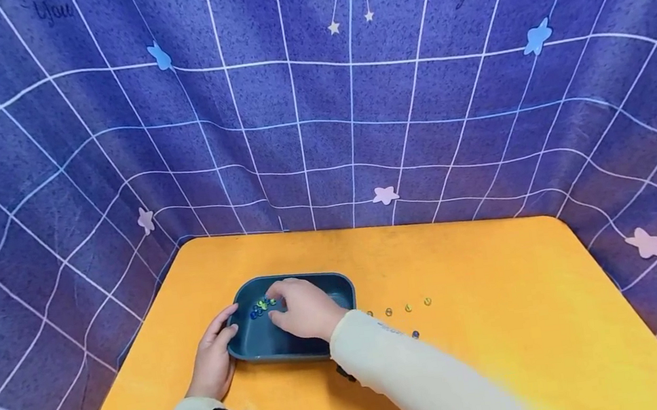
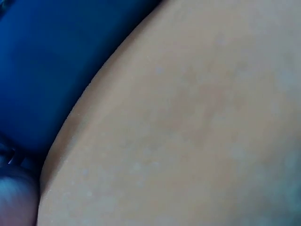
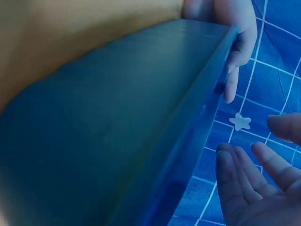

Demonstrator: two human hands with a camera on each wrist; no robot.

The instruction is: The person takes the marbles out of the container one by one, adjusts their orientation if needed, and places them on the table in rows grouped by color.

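A dark teal tray [image 1: 297, 354] with raised walls sits on the orange table. My left hand [image 1: 214, 356] grips its left end, thumb and fingers at the rim. Skin fills most of the left wrist view, with the tray's blue surface [image 2: 51, 61] beside it. Several small glass marbles [image 1: 262, 305], blue and yellow-green, lie together in the tray's left part. Over the tray, my right hand [image 1: 307, 309] hovers close to them. In the right wrist view its fingers [image 3: 277, 172] are loosely bent, with the thumb apart and nothing visible between them.
On the orange table [image 1: 506, 347], right of the tray, a row of clear and yellowish marbles [image 1: 408, 308] lies spaced out. One blue marble [image 1: 415, 334] is nearer the front. A blue grid-patterned curtain [image 1: 325, 130] stands behind the table and along both sides.
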